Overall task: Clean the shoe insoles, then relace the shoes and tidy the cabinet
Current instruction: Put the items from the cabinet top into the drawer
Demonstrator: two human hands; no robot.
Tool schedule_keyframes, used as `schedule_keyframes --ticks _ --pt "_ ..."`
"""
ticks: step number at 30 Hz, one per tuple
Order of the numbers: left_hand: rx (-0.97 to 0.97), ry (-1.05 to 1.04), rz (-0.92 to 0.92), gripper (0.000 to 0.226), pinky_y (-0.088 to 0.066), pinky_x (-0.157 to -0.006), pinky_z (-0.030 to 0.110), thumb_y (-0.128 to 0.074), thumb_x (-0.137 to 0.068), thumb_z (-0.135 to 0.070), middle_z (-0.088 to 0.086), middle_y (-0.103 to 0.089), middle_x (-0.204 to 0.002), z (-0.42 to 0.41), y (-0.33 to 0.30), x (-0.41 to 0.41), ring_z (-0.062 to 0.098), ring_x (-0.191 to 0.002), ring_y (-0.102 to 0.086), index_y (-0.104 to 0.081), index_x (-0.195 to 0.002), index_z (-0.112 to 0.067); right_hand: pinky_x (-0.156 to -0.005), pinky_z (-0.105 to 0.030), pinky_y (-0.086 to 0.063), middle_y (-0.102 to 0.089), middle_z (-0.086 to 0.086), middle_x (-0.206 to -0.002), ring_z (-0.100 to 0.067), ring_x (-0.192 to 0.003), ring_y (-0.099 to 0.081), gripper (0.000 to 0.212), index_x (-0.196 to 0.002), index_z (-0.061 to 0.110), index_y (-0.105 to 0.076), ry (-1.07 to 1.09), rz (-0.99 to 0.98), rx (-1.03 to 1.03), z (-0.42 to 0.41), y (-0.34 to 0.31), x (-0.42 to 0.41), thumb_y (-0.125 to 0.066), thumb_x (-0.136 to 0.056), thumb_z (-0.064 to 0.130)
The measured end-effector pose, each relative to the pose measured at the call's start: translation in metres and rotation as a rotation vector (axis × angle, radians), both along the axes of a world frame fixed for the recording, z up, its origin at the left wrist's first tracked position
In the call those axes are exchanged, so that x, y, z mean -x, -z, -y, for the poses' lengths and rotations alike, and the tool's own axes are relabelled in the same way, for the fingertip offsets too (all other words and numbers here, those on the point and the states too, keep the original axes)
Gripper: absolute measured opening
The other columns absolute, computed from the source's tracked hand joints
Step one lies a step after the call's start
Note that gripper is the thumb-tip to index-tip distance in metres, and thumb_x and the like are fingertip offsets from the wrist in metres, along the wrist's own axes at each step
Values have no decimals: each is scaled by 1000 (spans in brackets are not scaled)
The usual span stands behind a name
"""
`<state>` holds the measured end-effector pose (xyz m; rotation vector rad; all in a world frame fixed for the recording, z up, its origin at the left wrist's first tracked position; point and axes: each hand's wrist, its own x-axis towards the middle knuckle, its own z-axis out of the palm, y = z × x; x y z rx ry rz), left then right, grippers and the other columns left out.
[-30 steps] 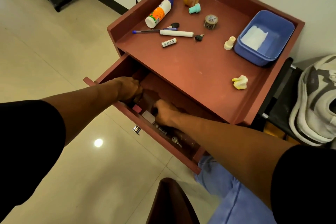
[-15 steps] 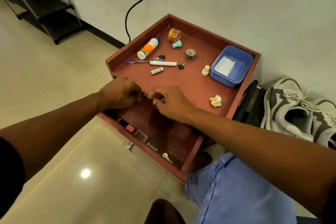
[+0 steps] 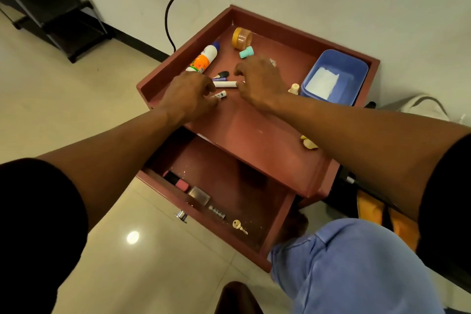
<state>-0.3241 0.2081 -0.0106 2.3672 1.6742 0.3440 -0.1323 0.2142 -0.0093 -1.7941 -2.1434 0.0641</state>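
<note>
Reddish-brown cabinet — blue tub

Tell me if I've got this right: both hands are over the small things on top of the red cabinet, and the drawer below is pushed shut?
Not quite. The left hand and right hand are indeed over the small items on the cabinet top, but the drawer is pulled open, not shut. The head view shows a key lying inside it.

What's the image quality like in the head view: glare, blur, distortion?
Head view: a round lamp glare spot on the glossy floor tile; left hand and right hand are motion-softened over the cabinet top, so their grips are unclear; wide-angle bending shows in the wall edges and black rack; the open drawer sits partly in shadow, though its key stays legible.
</note>
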Motion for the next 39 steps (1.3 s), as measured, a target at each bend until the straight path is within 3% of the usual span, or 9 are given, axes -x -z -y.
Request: schedule_keyframes --ticks 7,14,19,22,24,27,32,36,39 --pt "31 -8 -5 36 -41 -70 25 -71 -94 -45 3 -72 -108 -12 11 -9 11 -89 -57 -76 -116 -17 -78 -33 -39 -67 -7 -114 -26 -113 -57 26 -118 25 -71 -72 88 27 -16 6 -4 -61 -94 21" --pt "-1 55 -17 31 -57 -76 37 -70 -93 -49 0 -75 -95 1 4 -3 18 -87 -67 -81 -102 -22 -78 -35 -39 -67 -12 -110 -29 -107 -58 20 -112 13 -69 -184 202 63 -20 5 -4 -60 -96 19" --pt "-8 233 65 16 -50 -67 24 -76 -89 -28 -2 -74 -98 32 -9 7 9 -81 -62 -80 -103 -20 -86 -42 -50 -66 -14 -110 -30 -106 -58 24 -112 12 -69 -180 215 122 -16 -5 2 -65 -92 23" --pt "-37 298 91 18 -56 -70 26 -79 -86 -22 -4 -73 -97 49 -13 22 8 -81 -63 -80 -104 -19 -76 -38 -52 -68 -11 -104 -27 -99 -63 26 -110 13 -71 -150 132 83 0 -15 5 -71 -87 24" --pt "-2 332 101 20 -55 -70 22 -79 -88 -25 -3 -72 -99 61 -15 35 7 -82 -64 -79 -106 -18 -67 -35 -44 -67 -9 -102 -26 -95 -62 26 -106 14 -69 -133 73 97 22 -22 5 -73 -84 27" --pt "92 406 85 25 -54 -70 18 -76 -88 -36 -7 -71 -100 81 -16 53 3 -83 -64 -79 -107 -20 -65 -34 -44 -62 -6 -96 -27 -89 -61 25 -98 16 -65 -138 -13 197 69 -26 3 -74 -80 31" --pt "219 393 -9 20 -50 -70 8 -85 -81 -22 -15 -70 -95 100 -5 68 -6 -79 -64 -80 -100 -24 -62 -36 -51 -57 0 -87 -24 -80 -59 24 -83 22 -57 -194 -24 410 146 -28 1 -76 -73 33" --pt "297 394 -191 26 -48 -70 12 -81 -85 -28 -8 -71 -105 98 21 63 1 -85 -63 -76 -110 -22 -51 -29 -40 -49 1 -76 -15 -62 -49 29 -83 17 -51 -309 212 698 181 -15 8 -80 -79 22" --pt "360 434 -359 27 -56 -76 20 -76 -90 -33 -9 -70 -110 100 41 45 5 -93 -65 -74 -116 -25 -57 -33 -55 -68 -11 -95 -23 -71 -67 27 -97 12 -59 -304 305 879 185 19 19 -80 -80 16"
